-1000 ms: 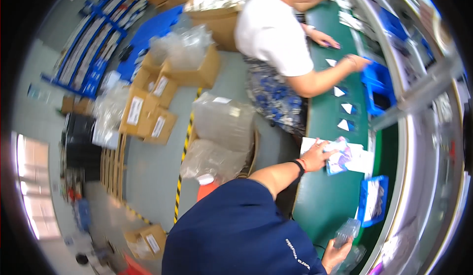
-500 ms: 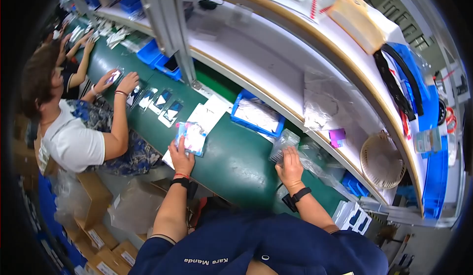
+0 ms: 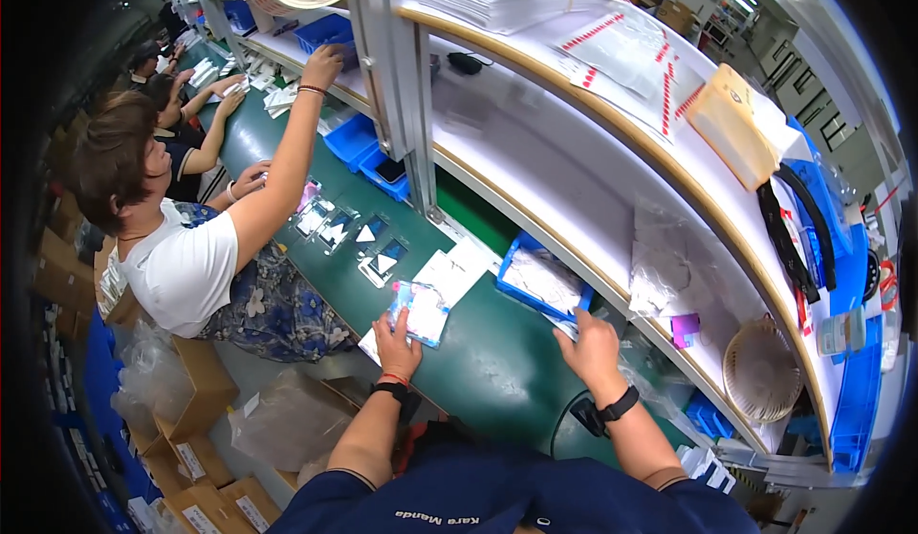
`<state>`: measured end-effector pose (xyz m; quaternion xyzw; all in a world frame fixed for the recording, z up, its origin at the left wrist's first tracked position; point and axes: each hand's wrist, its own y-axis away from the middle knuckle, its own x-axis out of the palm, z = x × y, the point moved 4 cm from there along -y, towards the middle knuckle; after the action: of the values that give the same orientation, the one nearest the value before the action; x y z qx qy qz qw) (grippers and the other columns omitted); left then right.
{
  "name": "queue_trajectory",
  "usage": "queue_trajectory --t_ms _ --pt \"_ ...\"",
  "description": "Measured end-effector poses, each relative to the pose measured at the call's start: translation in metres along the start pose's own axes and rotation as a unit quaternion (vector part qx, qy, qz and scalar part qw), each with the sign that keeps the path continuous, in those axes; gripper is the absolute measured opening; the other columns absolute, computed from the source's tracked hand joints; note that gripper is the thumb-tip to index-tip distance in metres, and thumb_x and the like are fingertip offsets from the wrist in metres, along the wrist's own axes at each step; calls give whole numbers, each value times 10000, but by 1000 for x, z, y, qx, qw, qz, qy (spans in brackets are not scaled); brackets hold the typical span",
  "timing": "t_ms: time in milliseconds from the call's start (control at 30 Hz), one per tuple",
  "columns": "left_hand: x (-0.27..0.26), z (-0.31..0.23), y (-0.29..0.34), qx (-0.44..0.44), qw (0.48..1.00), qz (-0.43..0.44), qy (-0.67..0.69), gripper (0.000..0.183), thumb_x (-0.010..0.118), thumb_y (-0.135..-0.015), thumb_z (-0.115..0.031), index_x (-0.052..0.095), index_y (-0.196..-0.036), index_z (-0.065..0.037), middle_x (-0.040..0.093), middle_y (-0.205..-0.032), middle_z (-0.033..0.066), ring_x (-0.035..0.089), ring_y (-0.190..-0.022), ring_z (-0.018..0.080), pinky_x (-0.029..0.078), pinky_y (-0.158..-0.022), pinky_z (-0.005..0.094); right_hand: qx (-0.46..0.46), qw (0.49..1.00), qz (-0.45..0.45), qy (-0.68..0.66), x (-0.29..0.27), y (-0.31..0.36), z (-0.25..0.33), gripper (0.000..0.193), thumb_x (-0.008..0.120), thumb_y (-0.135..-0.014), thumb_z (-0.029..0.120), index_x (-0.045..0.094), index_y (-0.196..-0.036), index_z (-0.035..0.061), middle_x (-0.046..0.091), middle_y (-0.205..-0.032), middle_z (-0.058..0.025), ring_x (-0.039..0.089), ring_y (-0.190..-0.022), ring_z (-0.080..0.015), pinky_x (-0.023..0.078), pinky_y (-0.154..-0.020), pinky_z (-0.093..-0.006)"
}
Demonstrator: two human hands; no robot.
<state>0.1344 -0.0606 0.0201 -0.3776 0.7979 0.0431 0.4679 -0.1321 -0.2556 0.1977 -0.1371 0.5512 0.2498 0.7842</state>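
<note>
My left hand [image 3: 397,348] rests with spread fingers against the near left edge of a flat packet [image 3: 426,319] in clear film with blue and pink edges. White sheets [image 3: 451,274] lie just beyond that packet on the green table. My right hand [image 3: 591,350] is at the near right corner of a blue bin [image 3: 512,295], its thumb held apart from the fingers. Inside the bin lie white papers or thin packets [image 3: 545,276]. Nothing shows clearly in the right hand, and its fingertips are partly hidden. Clear plastic lies beside it, partly covered.
To the left, a co-worker [image 3: 196,261] reaches up to a shelf bin. Several dark and white film-wrapped pieces [image 3: 368,233] lie on the table near them. A metal post [image 3: 402,104] and a white shelf [image 3: 535,142] border the far side. Cardboard boxes [image 3: 196,381] stand lower left.
My right hand has left the clear plastic stack and moved to the bin's near corner. My left hand stays at the packet. The co-worker has raised an arm toward a shelf bin; the view has shifted.
</note>
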Motion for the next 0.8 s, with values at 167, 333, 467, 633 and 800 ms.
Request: queue_trajectory --t_ms 167,333,467,633,800 --pt "-2 -1 -2 3 1000 -14 -2 753 674 -636 -60 397 -1324 -190 393 -1223 264 395 -1153 457 239 -1053 578 -174 962 -170 -128 -64 -124 120 376 657 -773 301 594 -963 -18 630 -863 -224 604 -805 -413 488 -708 -448" --pt "4 -5 -11 -2 1000 -3 13 732 684 -628 -70 431 -1305 -188 393 -1228 259 386 -1183 432 219 -1069 569 -133 954 -263 -60 -71 -306 116 449 613 -795 301 563 -1119 -5 611 -1071 -230 576 -1029 -360 449 -899 -409" --pt "4 0 -5 -8 1000 -10 19 689 682 -628 -89 470 -1276 -189 402 -1226 242 399 -1180 415 228 -1062 581 -43 981 -191 9 -65 -367 132 593 614 -780 376 518 -1215 -17 571 -1156 -253 520 -1125 -383 398 -984 -406" --pt "2 4 0 -6 1000 -15 24 679 669 -619 -83 485 -1261 -205 415 -1218 230 418 -1168 401 236 -1056 589 8 990 -137 11 -51 -383 134 618 636 -754 397 523 -1206 -9 492 -1256 -267 463 -1174 -418 380 -997 -446" --pt "3 -4 -3 0 999 -17 35 688 672 -623 -88 474 -1271 -207 420 -1211 236 421 -1168 401 241 -1052 590 41 980 -185 57 -65 -377 118 572 665 -706 408 580 -1110 12 559 -1153 -262 532 -1111 -371 441 -922 -410"
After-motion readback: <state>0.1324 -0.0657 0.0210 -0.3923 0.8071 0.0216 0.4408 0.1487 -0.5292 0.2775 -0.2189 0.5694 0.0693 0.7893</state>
